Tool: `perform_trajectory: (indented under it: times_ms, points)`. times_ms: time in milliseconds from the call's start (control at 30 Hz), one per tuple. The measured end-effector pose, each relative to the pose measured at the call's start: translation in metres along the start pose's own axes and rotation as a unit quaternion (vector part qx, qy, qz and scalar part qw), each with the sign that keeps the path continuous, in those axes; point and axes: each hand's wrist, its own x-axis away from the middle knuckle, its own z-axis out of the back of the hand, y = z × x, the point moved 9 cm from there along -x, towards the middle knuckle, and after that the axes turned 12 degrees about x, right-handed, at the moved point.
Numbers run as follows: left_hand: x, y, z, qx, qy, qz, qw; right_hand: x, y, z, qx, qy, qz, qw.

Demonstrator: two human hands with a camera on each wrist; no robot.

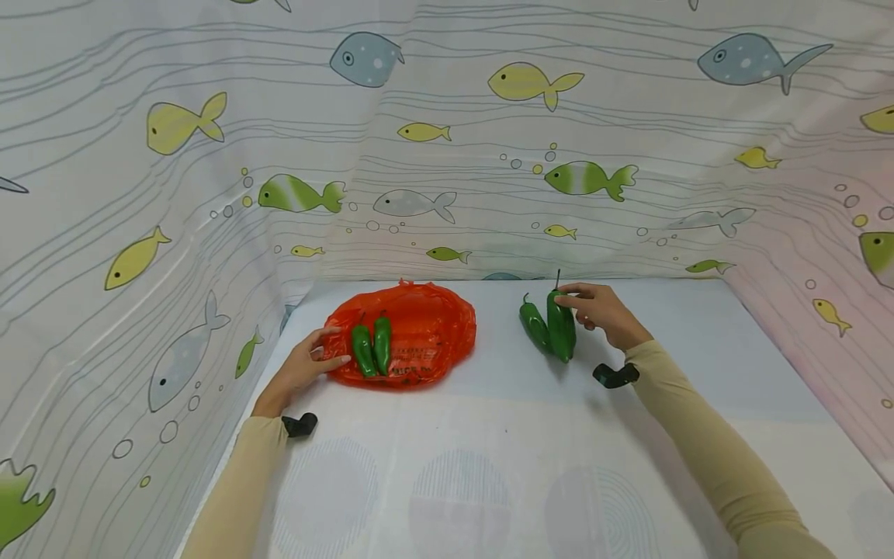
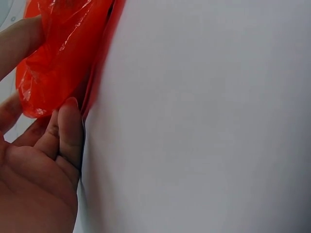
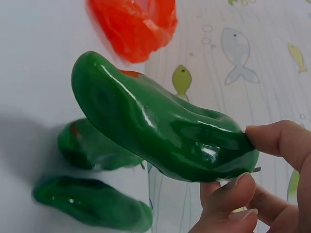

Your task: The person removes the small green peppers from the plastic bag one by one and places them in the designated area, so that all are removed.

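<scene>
My right hand (image 1: 599,310) pinches a large glossy green pepper (image 3: 165,121) near its stem end. In the right wrist view this pepper is raised, its blunt tip pointing away from the fingers, with a small red patch on its edge. Beyond it lie two more green peppers, a partly covered one (image 3: 99,145) and a slimmer one (image 3: 92,204). On the left, a red plastic bag (image 1: 436,330) is spread flat with two green peppers (image 1: 363,349) side by side on it. My left hand (image 1: 300,369) touches the bag's left edge, thumb and fingers spread apart.
A white table (image 1: 475,435) with pale round patterns carries everything. Fish-printed curtains (image 1: 447,171) rise along its back and both sides. Black wrist cameras (image 1: 300,425) sit on both wrists, below tan sleeves.
</scene>
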Motion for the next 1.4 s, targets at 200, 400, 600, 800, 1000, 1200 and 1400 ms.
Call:
perform_trajectory:
  times_ms: [200,400,600,800,1000,1200,1400]
  points:
    - [0.001,-0.001,0.0,0.006,-0.001,0.003,1.0,0.0,0.018,0.011,-0.012,0.009,-0.017,0.9997]
    - [0.003,-0.005,0.001,0.015,0.0,0.014,0.9998,-0.002,0.032,0.018,-0.027,0.01,-0.034,0.999]
    - [0.007,0.002,-0.002,0.02,-0.003,0.017,0.9997,-0.005,0.047,0.024,-0.03,0.008,-0.049,0.9983]
    - [0.02,0.03,-0.011,0.021,-0.009,0.019,0.9996,-0.012,0.064,0.027,-0.039,0.006,-0.063,0.9973]
    - [0.023,0.038,-0.013,0.013,-0.016,0.016,0.9997,-0.021,0.079,0.03,-0.043,0.012,-0.076,0.9961]
    - [0.02,0.035,-0.012,0.022,-0.015,0.015,0.9995,-0.027,0.087,0.032,-0.031,0.022,-0.086,0.9955]
    - [0.019,0.033,-0.011,0.024,-0.015,0.018,0.9994,-0.031,0.093,0.029,-0.028,0.023,-0.09,0.9953]
